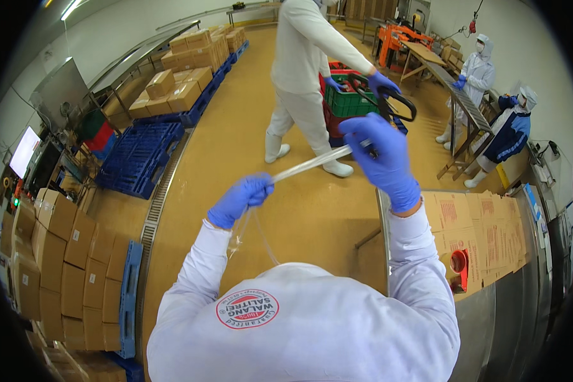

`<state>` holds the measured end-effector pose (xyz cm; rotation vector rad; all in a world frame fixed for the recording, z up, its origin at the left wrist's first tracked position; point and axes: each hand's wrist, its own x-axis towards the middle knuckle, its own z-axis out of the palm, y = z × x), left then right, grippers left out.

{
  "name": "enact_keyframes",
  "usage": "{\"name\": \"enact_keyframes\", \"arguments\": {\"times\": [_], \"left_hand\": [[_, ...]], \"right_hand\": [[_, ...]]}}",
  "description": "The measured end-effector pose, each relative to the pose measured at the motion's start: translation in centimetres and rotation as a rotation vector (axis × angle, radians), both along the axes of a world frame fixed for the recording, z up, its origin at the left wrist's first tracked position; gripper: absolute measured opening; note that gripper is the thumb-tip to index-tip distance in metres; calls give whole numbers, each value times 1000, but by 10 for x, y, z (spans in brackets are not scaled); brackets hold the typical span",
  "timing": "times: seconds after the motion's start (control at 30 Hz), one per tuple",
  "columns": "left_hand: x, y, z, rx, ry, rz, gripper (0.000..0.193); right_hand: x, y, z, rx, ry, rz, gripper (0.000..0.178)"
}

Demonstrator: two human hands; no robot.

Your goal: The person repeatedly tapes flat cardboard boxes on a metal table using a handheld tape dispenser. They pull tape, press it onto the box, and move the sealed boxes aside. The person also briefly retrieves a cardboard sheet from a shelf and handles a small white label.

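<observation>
My left hand (pixel 242 198), in a blue glove, is closed on one end of a clear plastic strip (pixel 312 163) that looks like bunched tape or film. Thin clear tails dangle below this hand in front of my white top. Higher and to the right, my right hand (pixel 383 159), also gloved in blue, pinches the strip's other end. The strip runs taut and slanting between the two hands, above the floor. The fingertips of my right hand are partly turned away.
Flattened cartons (pixel 481 229) lie on a steel table (pixel 477 321) at right, with a red tape dispenser (pixel 458 267) on them. Ahead, a person in white (pixel 305 63) grips a pallet jack handle (pixel 409 105) by green and red crates (pixel 347 102). Stacked boxes (pixel 76 261) and blue pallets (pixel 137 156) stand left.
</observation>
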<state>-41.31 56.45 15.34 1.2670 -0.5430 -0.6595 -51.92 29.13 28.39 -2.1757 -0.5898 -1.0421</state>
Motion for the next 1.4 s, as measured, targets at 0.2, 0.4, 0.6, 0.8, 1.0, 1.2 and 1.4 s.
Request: {"name": "enact_keyframes", "arguments": {"times": [0.2, 0.4, 0.6, 0.8, 1.0, 1.2, 1.4], "left_hand": [[17, -37, 1, -296, 52, 461, 11], [16, -57, 13, -524, 106, 752, 19], [5, -60, 9, -416, -201, 758, 22], [-63, -104, 15, -92, -292, 391, 16], [-93, -146, -2, -167, -239, 120, 17], [-89, -135, 4, -227, -167, 299, 18], [-83, -127, -16, -262, -87, 383, 19]], "right_hand": [[-19, -30, -52, 201, 26, -57, 18], [-47, -20, -120, 457, 313, 5, 21], [-78, -29, -190, 747, 478, 52, 38], [-79, -45, -165, 514, 389, -36, 67], [-65, 4, -180, 751, 762, 416, 61], [-64, 4, -206, 950, 1066, 584, 29], [-65, 6, -199, 1137, 1151, 758, 22]]}}
